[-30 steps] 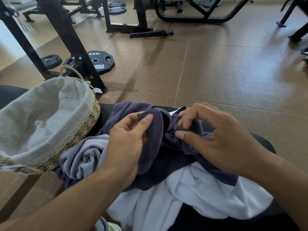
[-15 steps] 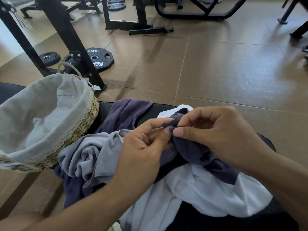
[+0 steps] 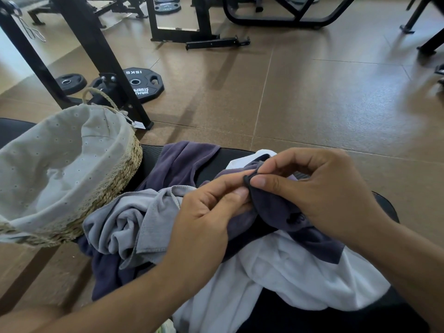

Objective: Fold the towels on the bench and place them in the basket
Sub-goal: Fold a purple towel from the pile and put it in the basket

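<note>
- The right hand (image 3: 319, 188) and left hand (image 3: 211, 210) meet, both pinching one corner of the dark purple towel (image 3: 269, 207) — likely finding an edge to fold.
- The towel lies heaped right of the basket (image 3: 125, 164) — handy for dropping in.

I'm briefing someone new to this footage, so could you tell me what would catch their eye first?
Two hands meet at centre: the left hand and right hand both pinch an edge of the dark purple towel. It lies on a crumpled pile with a grey towel and a white towel. A lined basket stands left.
</note>
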Demonstrator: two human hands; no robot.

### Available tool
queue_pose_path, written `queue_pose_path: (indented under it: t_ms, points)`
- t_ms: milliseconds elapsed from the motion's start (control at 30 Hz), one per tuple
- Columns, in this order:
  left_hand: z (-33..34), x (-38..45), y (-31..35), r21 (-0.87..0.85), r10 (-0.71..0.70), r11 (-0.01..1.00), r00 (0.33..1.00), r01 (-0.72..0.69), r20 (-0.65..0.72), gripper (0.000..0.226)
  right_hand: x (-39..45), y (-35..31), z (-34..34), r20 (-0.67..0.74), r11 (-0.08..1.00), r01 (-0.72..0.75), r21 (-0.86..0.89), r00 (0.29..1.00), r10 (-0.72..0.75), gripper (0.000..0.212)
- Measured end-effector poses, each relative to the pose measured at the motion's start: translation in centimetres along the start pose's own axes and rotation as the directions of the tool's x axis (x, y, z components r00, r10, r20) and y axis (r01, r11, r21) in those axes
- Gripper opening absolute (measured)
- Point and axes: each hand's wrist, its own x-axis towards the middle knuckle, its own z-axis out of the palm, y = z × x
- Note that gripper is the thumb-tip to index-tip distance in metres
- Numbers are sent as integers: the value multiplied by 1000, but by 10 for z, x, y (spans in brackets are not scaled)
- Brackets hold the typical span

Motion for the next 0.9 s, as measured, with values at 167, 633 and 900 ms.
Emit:
queue_pose_path:
  t_ms: [167,633,900]
  points:
    - [-1,0,-4,220,142,965,990,-141,12,22,0,1,0,8,1000,15,-8,1000,-15,11]
    - [-17,9,5,502,143,850,987,-160,72,7,-1,4,-1,167,996,2,-91,986,13,17]
    - [-49,40,38,302,179,948,956,-105,-231,9,6,17,-13,277,807,146,-572,961,23,17]
